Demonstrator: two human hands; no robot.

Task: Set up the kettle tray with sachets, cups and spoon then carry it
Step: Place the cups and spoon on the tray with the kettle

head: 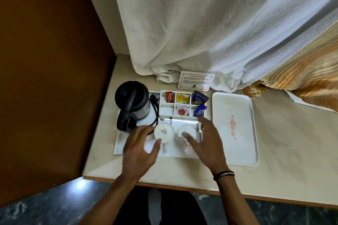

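left grip (140, 149): spread wide, thumb beside upturned cup (164, 133) | right grip (204, 142): spread wide above second cup (186, 131) | kettle tray (119, 142) beneath both | bench (285, 151) free rightward beyond steel tray (236, 159)

We see the white kettle tray (119, 142) on the desk (285, 151), the black kettle (132, 100) at its far left. Right of the kettle, sachets (182, 105) fill small compartments. Nearer than the kettle, our left hand (138, 153) and right hand (206, 144) hover spread over two upturned cups (164, 133).
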